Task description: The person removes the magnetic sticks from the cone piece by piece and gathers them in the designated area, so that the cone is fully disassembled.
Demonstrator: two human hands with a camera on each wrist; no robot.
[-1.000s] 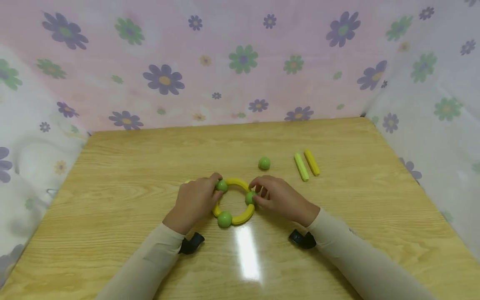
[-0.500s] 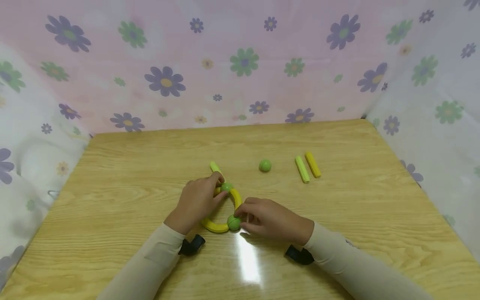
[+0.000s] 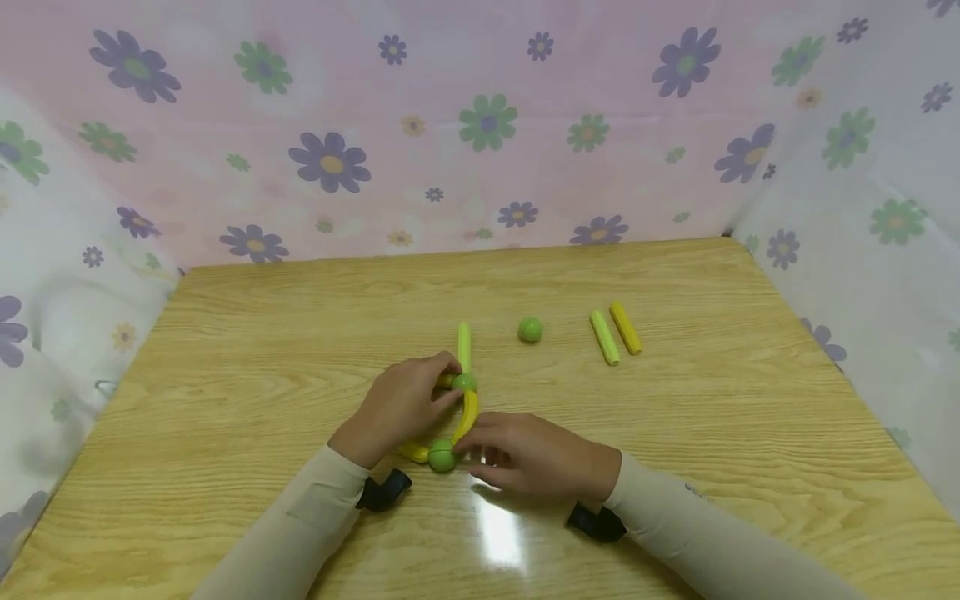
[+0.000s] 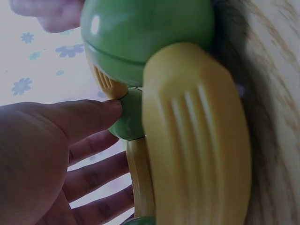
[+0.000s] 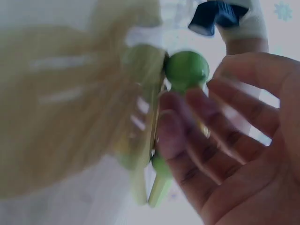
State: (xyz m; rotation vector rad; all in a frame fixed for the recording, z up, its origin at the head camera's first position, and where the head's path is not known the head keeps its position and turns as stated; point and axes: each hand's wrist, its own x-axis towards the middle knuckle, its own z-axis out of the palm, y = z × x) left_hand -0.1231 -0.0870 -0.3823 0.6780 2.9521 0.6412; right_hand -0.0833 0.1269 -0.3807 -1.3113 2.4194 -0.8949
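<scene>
In the head view, my left hand (image 3: 408, 404) pinches the far green ball (image 3: 465, 383) of a ring made of green balls and curved yellow rods. A straight light-green stick (image 3: 464, 346) points away from that ball. My right hand (image 3: 540, 454) is at the near green ball (image 3: 442, 456), its fingertips right at the ball's right side. A curved yellow rod (image 3: 468, 415) links the two balls. In the left wrist view, the thumb presses a green ball (image 4: 130, 115), with a curved rod (image 4: 197, 136) close in front. The right wrist view shows loosely bent fingers (image 5: 171, 133) beside a green ball (image 5: 187, 69).
A loose green ball (image 3: 530, 330) lies on the wooden table (image 3: 300, 317) beyond the ring. To its right lie a light-green stick (image 3: 604, 337) and a yellow stick (image 3: 626, 327). Flowered cloth (image 3: 487, 183) hangs behind and at both sides.
The ring has turned clockwise under my hands. Its near ball moved left and towards me with my right hand following; the light-green stick swung round to point away. The loose pieces stayed put.
</scene>
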